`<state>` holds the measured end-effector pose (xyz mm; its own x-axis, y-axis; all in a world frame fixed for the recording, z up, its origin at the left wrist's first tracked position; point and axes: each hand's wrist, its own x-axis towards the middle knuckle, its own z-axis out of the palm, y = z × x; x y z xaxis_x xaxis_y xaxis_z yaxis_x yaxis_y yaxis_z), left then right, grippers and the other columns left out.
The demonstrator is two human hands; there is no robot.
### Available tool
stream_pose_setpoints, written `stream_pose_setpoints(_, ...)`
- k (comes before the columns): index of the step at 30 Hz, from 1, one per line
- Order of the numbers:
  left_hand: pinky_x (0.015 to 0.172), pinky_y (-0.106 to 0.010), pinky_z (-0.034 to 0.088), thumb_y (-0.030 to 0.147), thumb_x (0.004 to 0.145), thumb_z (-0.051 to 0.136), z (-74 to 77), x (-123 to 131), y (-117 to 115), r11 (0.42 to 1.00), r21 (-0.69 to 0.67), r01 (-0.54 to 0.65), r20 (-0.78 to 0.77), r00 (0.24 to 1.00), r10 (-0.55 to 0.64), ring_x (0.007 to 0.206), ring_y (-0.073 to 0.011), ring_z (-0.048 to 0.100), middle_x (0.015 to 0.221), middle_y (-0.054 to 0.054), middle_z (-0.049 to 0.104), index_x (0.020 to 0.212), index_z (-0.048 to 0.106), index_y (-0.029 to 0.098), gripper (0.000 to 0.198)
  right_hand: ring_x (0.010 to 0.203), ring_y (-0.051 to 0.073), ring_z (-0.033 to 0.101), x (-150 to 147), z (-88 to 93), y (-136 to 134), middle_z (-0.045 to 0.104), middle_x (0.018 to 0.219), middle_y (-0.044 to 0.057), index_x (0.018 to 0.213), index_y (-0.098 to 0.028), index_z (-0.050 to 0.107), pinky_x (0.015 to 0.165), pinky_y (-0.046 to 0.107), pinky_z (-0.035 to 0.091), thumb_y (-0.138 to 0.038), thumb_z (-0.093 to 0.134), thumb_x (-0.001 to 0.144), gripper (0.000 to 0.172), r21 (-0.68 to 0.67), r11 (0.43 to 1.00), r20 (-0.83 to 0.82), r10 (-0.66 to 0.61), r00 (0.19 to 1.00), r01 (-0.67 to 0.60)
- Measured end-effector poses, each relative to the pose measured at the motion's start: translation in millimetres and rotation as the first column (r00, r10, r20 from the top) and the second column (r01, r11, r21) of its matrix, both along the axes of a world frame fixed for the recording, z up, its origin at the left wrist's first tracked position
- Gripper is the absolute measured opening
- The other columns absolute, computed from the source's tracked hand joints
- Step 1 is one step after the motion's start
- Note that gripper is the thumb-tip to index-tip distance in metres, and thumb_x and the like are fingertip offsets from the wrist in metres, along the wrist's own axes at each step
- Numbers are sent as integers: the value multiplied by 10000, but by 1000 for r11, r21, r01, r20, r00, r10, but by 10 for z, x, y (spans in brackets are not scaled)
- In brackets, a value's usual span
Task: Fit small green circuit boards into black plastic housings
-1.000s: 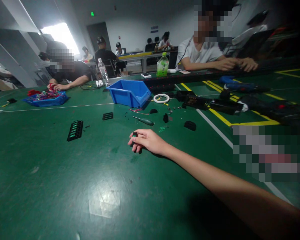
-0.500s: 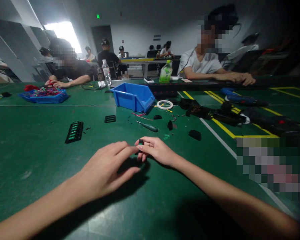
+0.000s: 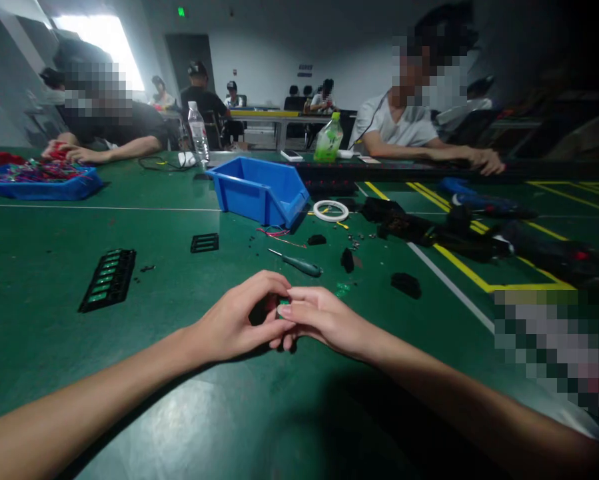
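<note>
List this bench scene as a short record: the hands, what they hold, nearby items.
left hand: fingertips closed on the small part
right hand: fingertips closed on the same small part, meeting the left hand
small part: mostly hidden, a green bit shows
beyond the hands: screwdriver, lying flat on the table
left: black slotted tray
behind: blue bin, white tape ring

Both forearms reach forward and converge, the left hand and right hand curled with fingertips pinched together, touching.
</note>
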<state>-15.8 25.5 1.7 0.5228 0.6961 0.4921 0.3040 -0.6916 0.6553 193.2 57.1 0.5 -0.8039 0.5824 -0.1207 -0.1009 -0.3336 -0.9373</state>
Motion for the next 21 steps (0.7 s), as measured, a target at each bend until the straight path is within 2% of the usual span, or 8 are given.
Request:
stream_pose_setpoints(5, 946, -342, 565, 220, 911, 747, -20, -38, 44, 998, -51, 20, 4, 1000, -20, 1164, -236, 664, 1306, -126, 626, 1215, 603, 199, 337, 747, 141, 742, 30, 5, 36, 739, 854, 97, 1035, -85, 630, 704, 238, 581, -364, 690, 967, 294, -20, 997, 25, 73, 997, -73)
stream_pose_setpoints(7, 905, -314, 571, 207, 906, 754, -31, -50, 58, 997, -70, 27, -5, 1000, -27, 1111, -213, 688, 1322, -118, 623, 1239, 601, 212, 367, 771, 149, 747, 45, 19, 46, 717, 841, 72, 1046, -92, 626, 692, 232, 577, -344, 691, 965, 273, -48, 996, 7, 72, 997, -72)
stream_pose_setpoints(9, 874, -291, 572, 195, 898, 763, -45, -60, 67, 997, -63, 41, -19, 999, -42, 1057, -189, 703, 1334, -115, 622, 1265, 595, 217, 404, 746, 130, 727, 62, 37, 49, 726, 853, 89, 1032, -82, 631, 705, 229, 573, -337, 675, 972, 266, -31, 996, -6, 89, 996, -89)
stream_pose_setpoints(14, 965, -287, 553, 150, 903, 748, -63, -81, 68, 998, -41, 53, -53, 997, -55, 1173, -203, 679, 1353, -119, 619, 1281, 597, 203, 411, 737, 120, 715, 108, 74, 46, 737, 868, 108, 1058, -81, 641, 713, 224, 568, -396, 630, 1000, 320, 31, 995, 24, 93, 995, -94)
stream_pose_setpoints(18, 1031, -279, 521, 136, 910, 735, -36, -66, 37, 999, -23, 38, -77, 996, -40, 1234, -194, 648, 1368, -112, 606, 1309, 586, 201, 431, 723, 117, 713, 118, 86, 46, 737, 871, 103, 1075, -80, 659, 707, 225, 572, -434, 671, 970, 369, 34, 995, 8, 89, 996, -89)
stream_pose_setpoints(21, 1053, -262, 500, 125, 925, 711, 2, -9, -30, 999, -38, 9, -52, 999, -11, 1244, -173, 631, 1357, -98, 608, 1267, 590, 199, 370, 725, 121, 716, 110, 86, 48, 737, 856, 99, 1038, -78, 668, 704, 227, 575, -407, 681, 959, 339, 22, 997, 13, 72, 997, -72)
